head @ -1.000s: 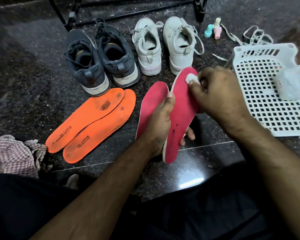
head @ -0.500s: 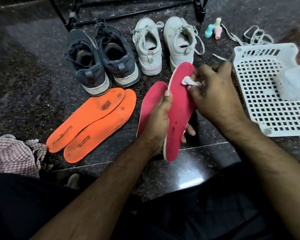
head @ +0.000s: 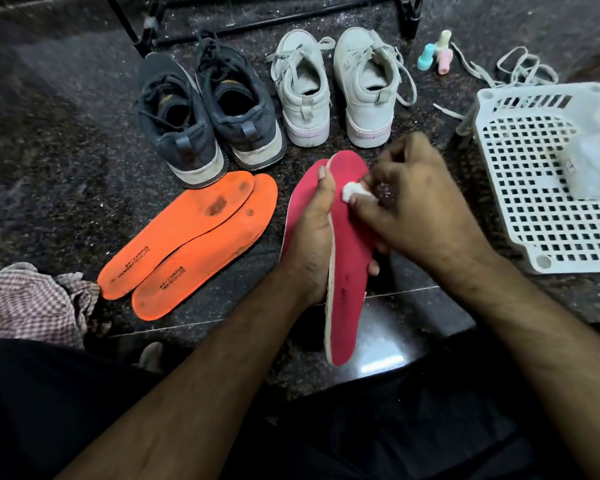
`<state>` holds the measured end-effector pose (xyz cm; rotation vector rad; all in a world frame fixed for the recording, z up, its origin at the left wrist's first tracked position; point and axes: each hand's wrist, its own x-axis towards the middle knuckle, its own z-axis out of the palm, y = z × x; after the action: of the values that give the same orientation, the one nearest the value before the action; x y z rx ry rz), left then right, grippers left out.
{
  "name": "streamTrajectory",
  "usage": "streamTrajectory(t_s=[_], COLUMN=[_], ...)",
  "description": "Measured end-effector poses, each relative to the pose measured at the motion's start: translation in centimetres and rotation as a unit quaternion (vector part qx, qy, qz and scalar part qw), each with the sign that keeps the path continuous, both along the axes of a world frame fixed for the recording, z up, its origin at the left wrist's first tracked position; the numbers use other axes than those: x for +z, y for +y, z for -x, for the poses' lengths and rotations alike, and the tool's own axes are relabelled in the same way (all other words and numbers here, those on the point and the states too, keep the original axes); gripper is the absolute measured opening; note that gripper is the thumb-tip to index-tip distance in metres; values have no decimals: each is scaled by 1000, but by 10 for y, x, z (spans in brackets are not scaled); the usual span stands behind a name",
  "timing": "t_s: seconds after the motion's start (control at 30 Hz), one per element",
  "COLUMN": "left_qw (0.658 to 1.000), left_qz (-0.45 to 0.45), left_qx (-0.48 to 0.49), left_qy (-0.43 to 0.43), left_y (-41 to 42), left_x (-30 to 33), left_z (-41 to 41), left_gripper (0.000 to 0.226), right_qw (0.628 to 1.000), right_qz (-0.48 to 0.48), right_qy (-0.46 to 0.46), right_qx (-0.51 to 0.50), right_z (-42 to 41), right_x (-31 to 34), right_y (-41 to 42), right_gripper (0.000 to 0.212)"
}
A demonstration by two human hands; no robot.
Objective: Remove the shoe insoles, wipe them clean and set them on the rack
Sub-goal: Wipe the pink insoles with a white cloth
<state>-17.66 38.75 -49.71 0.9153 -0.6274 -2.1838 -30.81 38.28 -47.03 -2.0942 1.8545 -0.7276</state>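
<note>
**Wiping a pink insole on the floor**

The left hand (head: 312,233) held a pink insole (head: 349,271) up off the dark floor (head: 49,133), with its fingers curled round the long edge; the right hand (head: 420,209) pinched a small white wipe (head: 352,192) in its fingertips and pressed it on the pink top side, near the toe end; a second pink insole (head: 302,195) lay flat on the floor just behind the left hand, partly hidden by it.

Two orange insoles (head: 187,244) lay side by side on the floor to the left, touching, with dark spots on them; a pair of dark grey shoes (head: 205,123) stood behind them; a pair of white shoes (head: 333,95) stood beside those, laces loose; the black legs of a rack (head: 146,29) stood at the far edge.

A white plastic basket (head: 534,188) sat to the right, with something pale and blurry in it; three little pastel bottles (head: 435,55) stood near loose white laces (head: 513,69); a checked cloth (head: 28,303) lay crumpled at the near left.
</note>
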Motion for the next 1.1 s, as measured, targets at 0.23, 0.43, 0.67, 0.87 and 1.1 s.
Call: streamTrajectory(t_s=[0.23,0.43,0.67,0.87,1.1], left_qw=[997,999,1000,997,999], left_qz=[11,5,-13,0,-24], left_qx=[-73,-23,10,-41,-3], left_qy=[-21,-27,-14,-66,-29], left_y=[3,-3,-2,4,-2], left_x=[-2,-2,2,3,-1], left_z=[-1,-6,-2,2,-2], left_gripper=[87,88,69,70,76], right_qw=[995,988,997,996,995], right_qz=[-13,68,-19,0,3], right_qy=[43,77,18,81,86], right_qx=[-94,-117,66,-34,53], right_z=[22,25,-19,16,-19], right_x=[3,15,-1,3,2], right_y=[-16,-8,10,-11,15], right_gripper=[20,28,15,25,21])
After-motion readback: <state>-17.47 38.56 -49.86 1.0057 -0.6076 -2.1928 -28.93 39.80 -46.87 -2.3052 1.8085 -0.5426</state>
